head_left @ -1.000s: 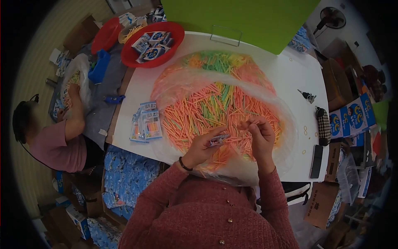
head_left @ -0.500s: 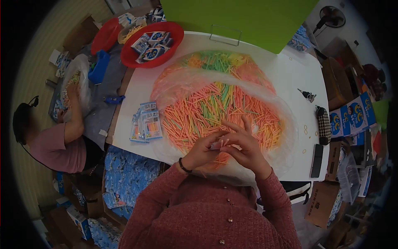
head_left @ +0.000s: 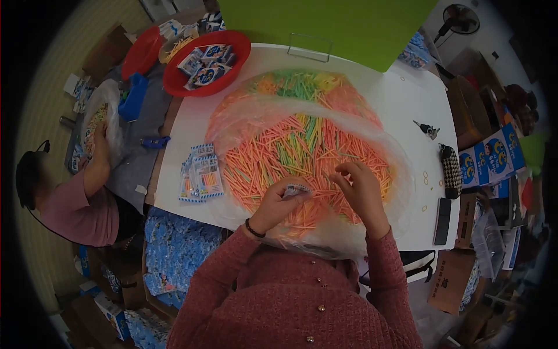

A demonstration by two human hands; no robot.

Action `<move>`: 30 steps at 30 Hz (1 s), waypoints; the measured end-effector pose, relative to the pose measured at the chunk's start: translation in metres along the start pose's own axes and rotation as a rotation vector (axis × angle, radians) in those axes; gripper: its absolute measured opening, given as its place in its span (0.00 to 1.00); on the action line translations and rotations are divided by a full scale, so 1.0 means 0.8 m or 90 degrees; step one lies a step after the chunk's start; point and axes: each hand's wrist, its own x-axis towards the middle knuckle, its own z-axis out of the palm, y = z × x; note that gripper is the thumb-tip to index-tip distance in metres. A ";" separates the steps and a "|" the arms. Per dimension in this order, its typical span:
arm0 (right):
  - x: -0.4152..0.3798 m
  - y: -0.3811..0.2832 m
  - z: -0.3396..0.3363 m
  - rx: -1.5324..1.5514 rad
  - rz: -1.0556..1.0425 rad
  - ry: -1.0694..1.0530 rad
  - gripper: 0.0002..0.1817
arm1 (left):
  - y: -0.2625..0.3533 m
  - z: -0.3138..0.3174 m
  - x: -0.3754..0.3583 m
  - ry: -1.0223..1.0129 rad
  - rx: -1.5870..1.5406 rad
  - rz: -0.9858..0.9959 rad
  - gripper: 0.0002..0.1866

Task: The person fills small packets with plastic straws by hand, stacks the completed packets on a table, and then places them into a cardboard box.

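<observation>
Head view: right hand [head_left: 361,189] was lifted off the small packet [head_left: 296,189], now pinched by left hand [head_left: 279,203] alone, right fingers loosely curled over the sticks [head_left: 302,151]

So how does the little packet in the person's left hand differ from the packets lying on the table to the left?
The packet in the left hand is single and held up over the heap of coloured sticks; the packets on the table lie flat in a small overlapping stack, untouched. Those show coloured sticks inside; the held one's contents can't be made out. Both look like small clear packs with blue print.
</observation>
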 end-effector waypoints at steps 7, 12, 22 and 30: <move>-0.004 0.028 0.056 -0.210 -0.038 -0.078 0.12 | 0.026 0.019 0.015 0.062 -0.062 0.003 0.25; -0.002 0.033 0.039 -0.119 -0.064 -0.073 0.10 | 0.014 0.020 0.009 -0.008 -0.021 0.108 0.26; -0.022 0.012 0.018 0.445 0.066 -0.022 0.06 | 0.017 0.022 -0.002 -0.040 0.026 0.105 0.28; -0.034 -0.027 0.018 0.397 -0.208 0.012 0.05 | 0.013 0.025 -0.002 -0.057 0.154 0.154 0.30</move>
